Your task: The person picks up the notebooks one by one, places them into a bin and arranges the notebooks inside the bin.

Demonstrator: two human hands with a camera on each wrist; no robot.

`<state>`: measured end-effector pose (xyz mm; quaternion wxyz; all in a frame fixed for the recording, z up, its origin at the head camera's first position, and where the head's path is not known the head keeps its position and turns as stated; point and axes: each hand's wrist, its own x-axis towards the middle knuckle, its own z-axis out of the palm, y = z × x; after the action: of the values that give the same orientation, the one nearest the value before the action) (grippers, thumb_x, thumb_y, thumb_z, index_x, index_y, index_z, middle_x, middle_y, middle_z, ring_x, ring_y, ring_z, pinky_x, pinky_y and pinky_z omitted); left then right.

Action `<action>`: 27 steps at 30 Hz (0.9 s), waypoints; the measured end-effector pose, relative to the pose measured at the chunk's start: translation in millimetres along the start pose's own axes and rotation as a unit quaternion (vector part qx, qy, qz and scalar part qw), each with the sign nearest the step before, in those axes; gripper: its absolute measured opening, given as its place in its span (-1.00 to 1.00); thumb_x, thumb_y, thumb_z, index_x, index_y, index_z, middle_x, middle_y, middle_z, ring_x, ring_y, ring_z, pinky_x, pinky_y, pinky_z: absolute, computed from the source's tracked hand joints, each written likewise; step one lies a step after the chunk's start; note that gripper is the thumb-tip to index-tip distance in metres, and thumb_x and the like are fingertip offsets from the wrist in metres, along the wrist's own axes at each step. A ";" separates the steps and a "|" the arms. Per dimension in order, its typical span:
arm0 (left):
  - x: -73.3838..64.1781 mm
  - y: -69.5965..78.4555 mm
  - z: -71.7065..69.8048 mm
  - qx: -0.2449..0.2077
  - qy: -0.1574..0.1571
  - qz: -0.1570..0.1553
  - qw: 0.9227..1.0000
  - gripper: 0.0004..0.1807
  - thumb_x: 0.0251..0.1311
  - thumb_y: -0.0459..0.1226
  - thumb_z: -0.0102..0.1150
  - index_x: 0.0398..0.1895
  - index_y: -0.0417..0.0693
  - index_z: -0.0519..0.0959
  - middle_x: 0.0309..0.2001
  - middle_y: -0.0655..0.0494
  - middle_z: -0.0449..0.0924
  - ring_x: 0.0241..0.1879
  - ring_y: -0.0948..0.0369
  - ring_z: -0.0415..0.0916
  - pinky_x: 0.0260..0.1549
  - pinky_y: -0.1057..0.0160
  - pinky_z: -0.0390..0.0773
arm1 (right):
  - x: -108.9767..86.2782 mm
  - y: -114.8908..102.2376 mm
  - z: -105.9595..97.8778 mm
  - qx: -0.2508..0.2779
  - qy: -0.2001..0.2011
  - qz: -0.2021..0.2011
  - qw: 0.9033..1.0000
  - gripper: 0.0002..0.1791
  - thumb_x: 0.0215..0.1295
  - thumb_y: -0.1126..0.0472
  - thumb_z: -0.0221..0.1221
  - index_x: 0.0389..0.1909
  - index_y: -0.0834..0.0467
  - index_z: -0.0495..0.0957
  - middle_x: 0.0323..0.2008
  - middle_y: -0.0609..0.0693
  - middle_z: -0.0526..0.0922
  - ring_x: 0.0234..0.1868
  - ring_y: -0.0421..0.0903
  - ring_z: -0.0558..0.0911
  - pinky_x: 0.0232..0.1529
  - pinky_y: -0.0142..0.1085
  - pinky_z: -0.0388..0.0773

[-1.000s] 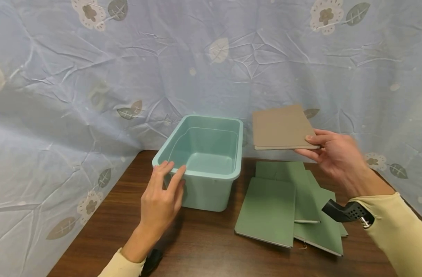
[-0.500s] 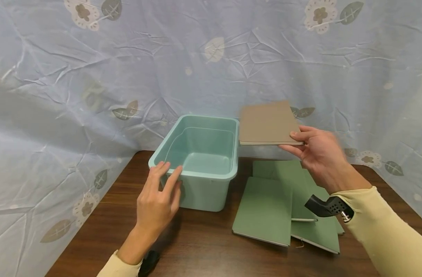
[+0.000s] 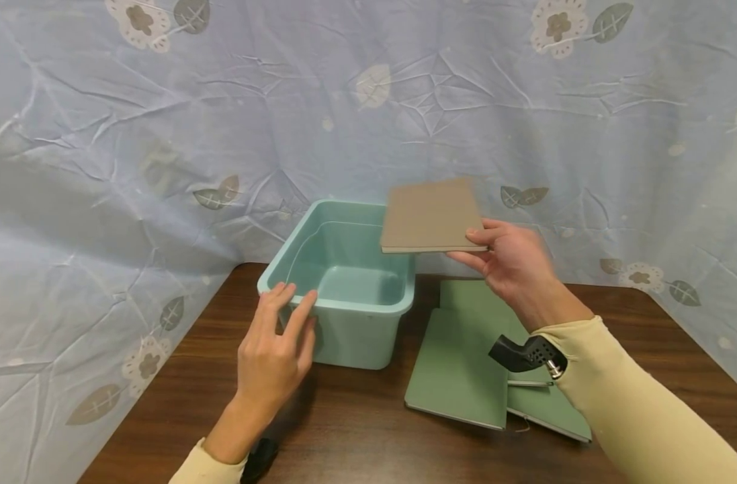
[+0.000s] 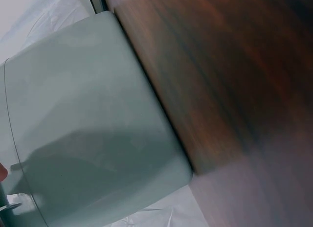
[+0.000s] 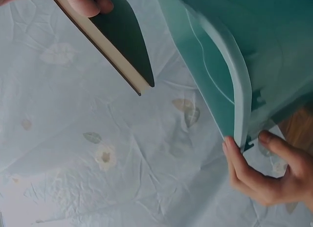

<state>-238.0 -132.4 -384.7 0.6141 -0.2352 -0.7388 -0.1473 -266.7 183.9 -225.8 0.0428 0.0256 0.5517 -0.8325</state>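
Note:
Pinched at its near right corner by my right hand, a brown-topped notebook hangs level above the right side of the pale teal plastic bin. In the right wrist view the notebook's other cover looks dark green, with cream pages between. My left hand rests its fairly straight fingertips on the bin's front left rim. That hand in the right wrist view has fingers at the rim and the thumb apart from it. The bin's inside shows bare floor. Its outer wall fills much of the left wrist view.
Several green notebooks lie overlapping on the dark wood table, right of the bin and partly under my right forearm. A floral pale blue cloth hangs behind and at the left. Black mounts sit on both wrists.
My right hand has carried the brown-topped notebook leftward, from beside the bin to over its right side. The left hand stays at the rim. The head view has shifted slightly.

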 end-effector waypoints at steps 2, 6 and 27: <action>0.1 0.3 0.0 -0.001 0.000 -0.001 1.000 -0.55 0.05 -0.36 0.27 0.09 -0.10 0.65 0.04 -0.29 0.59 0.11 -0.18 0.57 0.09 -0.19 0.58 | 3.0 3.9 5.8 -0.002 0.003 0.000 1.000 -0.34 0.45 0.44 -0.07 0.53 0.15 0.07 0.47 0.11 0.24 0.42 0.05 0.38 0.04 -0.17 0.64; 0.5 0.5 0.0 -0.002 -0.001 -0.002 1.000 -0.55 0.05 -0.36 0.27 0.09 -0.10 0.65 0.04 -0.29 0.59 0.11 -0.18 0.57 0.09 -0.20 0.58 | 10.1 12.5 19.3 0.003 0.005 0.004 1.000 -0.35 0.45 0.44 -0.08 0.53 0.16 0.07 0.45 0.12 0.26 0.39 0.05 0.42 0.06 -0.14 0.65; 1.0 1.6 0.8 -0.001 0.007 0.006 1.000 -0.58 0.08 -0.35 0.23 0.08 -0.11 0.65 0.03 -0.31 0.59 0.09 -0.19 0.58 0.07 -0.18 0.59 | 37.2 44.8 81.1 0.102 0.017 0.017 0.995 -0.40 0.37 0.54 -0.07 0.43 0.30 0.20 0.32 0.24 0.41 0.31 0.16 0.50 0.16 0.05 0.59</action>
<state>-238.0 -130.4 -384.0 0.6198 -0.2391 -0.7330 -0.1461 -298.9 90.3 -238.6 0.0452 0.0533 0.4642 -0.8830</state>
